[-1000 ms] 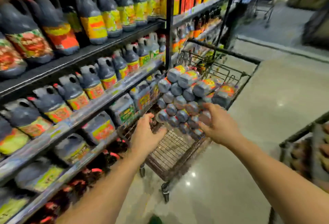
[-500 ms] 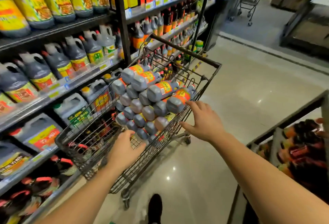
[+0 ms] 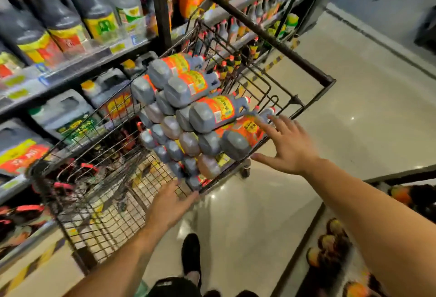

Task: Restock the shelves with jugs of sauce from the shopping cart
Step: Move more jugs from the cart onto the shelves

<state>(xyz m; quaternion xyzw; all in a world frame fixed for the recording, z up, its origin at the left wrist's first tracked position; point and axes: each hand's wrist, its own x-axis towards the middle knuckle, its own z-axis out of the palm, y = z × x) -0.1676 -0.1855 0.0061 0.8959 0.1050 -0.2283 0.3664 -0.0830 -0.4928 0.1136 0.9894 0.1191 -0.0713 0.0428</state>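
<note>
The shopping cart is open from above. Its near half is free down to the wire floor, leaving room to reach in ahead of the stack of sauce jugs. These lie on their sides and fill the far half to above the rim. Wire walls close both sides, and the handle bar crosses the far end. On the left, shelves packed with upright jugs stand just beside the cart. On the right lies open floor.
</note>
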